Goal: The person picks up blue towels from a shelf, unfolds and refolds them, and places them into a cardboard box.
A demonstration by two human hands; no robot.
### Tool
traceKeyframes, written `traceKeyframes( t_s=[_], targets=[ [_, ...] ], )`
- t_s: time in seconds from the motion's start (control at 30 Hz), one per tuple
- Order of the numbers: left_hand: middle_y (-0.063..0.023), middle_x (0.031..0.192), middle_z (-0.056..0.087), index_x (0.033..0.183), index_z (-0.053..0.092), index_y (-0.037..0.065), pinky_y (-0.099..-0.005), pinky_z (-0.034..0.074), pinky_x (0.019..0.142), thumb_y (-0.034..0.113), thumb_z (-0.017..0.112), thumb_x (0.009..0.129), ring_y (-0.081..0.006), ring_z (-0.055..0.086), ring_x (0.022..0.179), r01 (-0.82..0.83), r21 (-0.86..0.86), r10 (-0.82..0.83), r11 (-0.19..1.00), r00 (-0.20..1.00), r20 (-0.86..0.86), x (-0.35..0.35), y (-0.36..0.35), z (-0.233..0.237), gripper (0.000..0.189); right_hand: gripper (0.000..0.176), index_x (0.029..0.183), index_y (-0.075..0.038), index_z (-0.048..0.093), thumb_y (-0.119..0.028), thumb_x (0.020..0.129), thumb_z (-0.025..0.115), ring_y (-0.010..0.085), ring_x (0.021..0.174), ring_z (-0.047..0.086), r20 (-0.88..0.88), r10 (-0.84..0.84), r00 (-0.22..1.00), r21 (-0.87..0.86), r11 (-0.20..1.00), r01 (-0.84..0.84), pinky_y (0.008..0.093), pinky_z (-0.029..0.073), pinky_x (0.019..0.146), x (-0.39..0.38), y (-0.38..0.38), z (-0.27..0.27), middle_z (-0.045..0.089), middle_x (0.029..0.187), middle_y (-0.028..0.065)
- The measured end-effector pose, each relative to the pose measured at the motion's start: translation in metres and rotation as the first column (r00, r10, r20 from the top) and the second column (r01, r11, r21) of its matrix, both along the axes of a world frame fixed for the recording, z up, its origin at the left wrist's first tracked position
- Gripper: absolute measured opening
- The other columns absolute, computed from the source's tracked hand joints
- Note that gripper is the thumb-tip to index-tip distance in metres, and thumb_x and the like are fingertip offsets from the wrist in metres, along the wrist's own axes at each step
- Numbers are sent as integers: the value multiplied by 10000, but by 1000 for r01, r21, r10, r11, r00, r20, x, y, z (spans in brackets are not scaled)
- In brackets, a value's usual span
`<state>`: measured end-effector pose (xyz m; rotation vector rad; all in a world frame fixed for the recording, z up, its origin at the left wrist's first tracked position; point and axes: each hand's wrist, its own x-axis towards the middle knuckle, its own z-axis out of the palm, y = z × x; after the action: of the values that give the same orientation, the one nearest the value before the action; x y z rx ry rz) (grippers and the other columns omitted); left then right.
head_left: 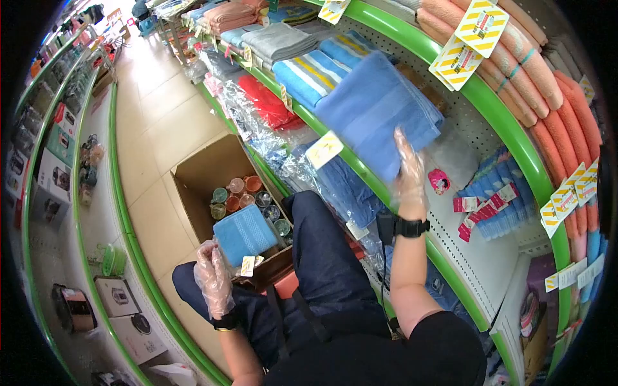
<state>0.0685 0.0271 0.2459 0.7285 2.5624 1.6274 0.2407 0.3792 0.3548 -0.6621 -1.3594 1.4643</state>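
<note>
My right hand [409, 177], in a clear plastic glove, has its fingers at the near edge of a folded blue towel [376, 109] on the shelf, beside striped blue, white and yellow towels [315, 76]. Also gloved, my left hand [214, 276] is low at the left with its fingers drawn together, next to a folded light-blue towel [244, 228]. That towel has a paper tag and lies over the cardboard box [205, 168]. Whether the left fingers hold anything is too small to tell. Several lidded jars [236, 186] stand inside the box.
The green-edged shelf [444, 264] runs along my right, with tagged blue packs [505, 193] on it. Rolled orange towels [515, 58] are above. A red plastic-wrapped item [267, 103] lies lower. Boxed goods [55, 183] fill the left shelving. Tiled floor [151, 122] lies between.
</note>
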Motion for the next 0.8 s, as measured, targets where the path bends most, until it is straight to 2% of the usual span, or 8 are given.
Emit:
traceKeyframes(
  t_s=[0.07,0.1,0.17,0.33,0.43,0.53,0.6,0.8],
  targets=[
    [-145,918,594,1036,506,-2,-314,441,755,94,455,892,-230,580,836,-30,5,30,1000,996,80,-1,4,-17,181,637,1205,55,448,-263,725,719,230,978,535,-44,-153,987,-382,916,125,344,433,840,-10,23,-4,523,1154,146],
    [-181,905,610,1037,509,6,-343,457,704,101,464,879,-286,609,801,-64,0,63,998,985,161,-1,5,-21,190,637,1205,55,448,-263,725,719,230,978,535,-45,-152,987,-378,917,124,344,433,840,-11,42,-25,523,1154,146],
    [-187,938,609,1070,500,-8,-342,459,732,125,457,885,-290,609,833,-39,-103,50,994,993,107,-1,5,-21,232,546,1211,4,444,-172,753,684,229,1098,495,-75,-109,991,-490,870,59,337,421,906,-13,79,-69,485,1231,117],
    [-218,1012,581,1112,485,-17,-370,429,824,211,434,904,-328,567,947,32,-235,3,971,989,146,-5,-4,-52,313,576,1234,-11,418,-119,736,686,243,1070,508,-42,-102,994,-508,859,67,345,425,903,-13,64,-51,505,1195,126],
    [-225,1019,583,1104,491,-27,-383,430,832,203,447,888,-349,563,965,24,-268,20,963,987,161,-13,-4,-63,319,556,1229,-11,422,-111,743,675,242,1054,516,-12,-114,993,-454,886,96,343,429,898,-13,67,-57,510,1182,128],
    [-230,1014,585,1096,496,-39,-390,431,840,210,459,873,-358,561,970,33,-316,32,948,980,197,-27,-9,-72,336,545,1221,6,424,-103,746,670,247,1046,520,-171,-126,977,-339,939,61,351,432,898,-12,71,-66,515,1171,134],
    [-237,1007,586,1094,494,-48,-389,430,838,255,455,875,-359,560,968,50,-365,32,930,976,215,-35,-11,-78,376,526,1201,25,428,-82,745,666,249,1030,529,-28,-59,998,86,994,61,357,441,890,-2,93,-91,527,1141,143],
    [-216,994,595,1081,518,-27,-365,442,807,270,461,878,-315,579,928,-6,-398,136,918,944,300,-56,-12,-120,364,495,1175,38,450,-68,743,665,251,1017,539,-20,-11,1000,75,997,12,377,458,873,1,101,-88,533,1121,152]
  ],
)
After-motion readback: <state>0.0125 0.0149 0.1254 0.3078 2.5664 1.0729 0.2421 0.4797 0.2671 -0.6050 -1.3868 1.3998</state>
